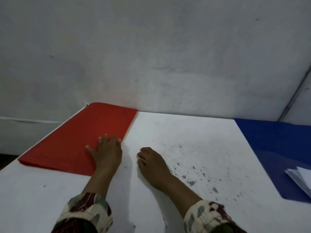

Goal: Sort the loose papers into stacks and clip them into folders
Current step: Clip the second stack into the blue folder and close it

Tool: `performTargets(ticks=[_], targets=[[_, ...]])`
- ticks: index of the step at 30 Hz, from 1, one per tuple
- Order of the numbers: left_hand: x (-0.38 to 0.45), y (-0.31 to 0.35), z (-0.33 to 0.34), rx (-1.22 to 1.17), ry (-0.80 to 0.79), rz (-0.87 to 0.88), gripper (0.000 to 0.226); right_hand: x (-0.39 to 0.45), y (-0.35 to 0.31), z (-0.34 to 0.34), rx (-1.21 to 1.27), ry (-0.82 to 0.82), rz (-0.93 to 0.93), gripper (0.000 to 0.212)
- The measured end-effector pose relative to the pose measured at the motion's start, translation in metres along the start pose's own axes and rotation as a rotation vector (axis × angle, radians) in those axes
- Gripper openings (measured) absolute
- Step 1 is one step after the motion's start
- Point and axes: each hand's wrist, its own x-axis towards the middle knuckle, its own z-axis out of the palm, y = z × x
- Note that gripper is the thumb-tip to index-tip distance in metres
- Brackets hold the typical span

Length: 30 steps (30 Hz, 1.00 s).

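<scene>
Looking down from the head camera, we see a white table [168, 140] with grey flecks and scuffs, pushed against a pale grey wall [151, 56].

On the table's left part lies a flat red paper folder [80, 140], closed, its far edge near the wall. Our left hand [107, 152] rests palm down on the near right corner of this red folder, fingers straight and spread, thumb pointing left; it presses flat and grips nothing.

Our right hand [151, 162] lies on the bare tabletop just beside the red folder's right edge, apart from the left hand. Its fingers are curled under toward the palm; we see nothing held in them.

Both wrists wear patterned sleeve cuffs [87, 209] in cream, green and dark red.

At the right edge of the table lies a blue plastic folder [269, 145], well apart from both hands, its nearer part glossy. On its near right part sits a small stack of white loose papers [301, 177], slightly fanned and cut off by the frame edge. We cannot tell whether any clip holds them.
</scene>
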Motion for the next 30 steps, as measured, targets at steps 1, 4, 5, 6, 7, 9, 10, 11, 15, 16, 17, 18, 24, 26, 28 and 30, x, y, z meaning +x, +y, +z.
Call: performTargets(ticks=[1, 4, 5, 6, 7, 9, 10, 11, 15, 16, 17, 18, 24, 26, 28, 30], targets=[[-0.009, 0.005, 0.001, -0.001, -0.007, 0.024, 0.042, -0.007, 0.007, -0.007, 0.034, 0.016, 0.026, 0.030], [-0.042, 0.022, 0.005, -0.008, -0.042, 0.082, 0.043, -0.042, 0.032, -0.040, 0.115, 0.107, 0.176, 0.034], [-0.052, 0.029, 0.006, -0.021, -0.048, 0.094, 0.043, -0.052, 0.040, -0.051, 0.121, 0.126, 0.216, 0.036], [-0.061, 0.035, 0.007, -0.039, -0.056, 0.115, 0.044, -0.060, 0.048, -0.061, 0.131, 0.146, 0.247, 0.038], [-0.074, 0.046, 0.008, -0.047, -0.064, 0.144, 0.046, -0.074, 0.056, -0.074, 0.137, 0.173, 0.278, 0.039], [-0.097, 0.068, 0.009, -0.037, -0.085, 0.196, 0.048, -0.099, 0.071, -0.097, 0.152, 0.207, 0.341, 0.040], [-0.107, 0.079, 0.009, -0.033, -0.087, 0.219, 0.049, -0.111, 0.079, -0.105, 0.139, 0.211, 0.365, 0.041], [-0.116, 0.090, 0.009, -0.029, -0.091, 0.243, 0.050, -0.122, 0.086, -0.114, 0.107, 0.215, 0.388, 0.041], [-0.162, 0.137, 0.015, -0.028, -0.130, 0.362, 0.052, -0.178, 0.116, -0.153, -0.023, 0.317, 0.482, 0.041], [-0.173, 0.148, 0.018, -0.050, -0.149, 0.388, 0.052, -0.189, 0.123, -0.163, -0.044, 0.365, 0.504, 0.041], [-0.188, 0.162, 0.021, -0.088, -0.171, 0.421, 0.051, -0.204, 0.129, -0.176, -0.079, 0.416, 0.530, 0.042], [-0.200, 0.174, 0.024, -0.151, -0.196, 0.448, 0.051, -0.216, 0.136, -0.187, -0.124, 0.458, 0.562, 0.043], [-0.273, 0.253, 0.032, -0.531, -0.520, 0.355, 0.049, -0.299, 0.192, -0.247, -0.257, 0.456, 0.898, 0.057], [-0.290, 0.271, 0.031, -0.654, -0.657, 0.270, 0.052, -0.319, 0.210, -0.259, -0.279, 0.397, 1.003, 0.067], [-0.303, 0.289, 0.032, -0.735, -0.740, 0.185, 0.055, -0.335, 0.224, -0.269, -0.291, 0.380, 1.084, 0.077], [-0.313, 0.305, 0.035, -0.780, -0.765, 0.128, 0.058, -0.349, 0.236, -0.275, -0.283, 0.385, 1.150, 0.085]])
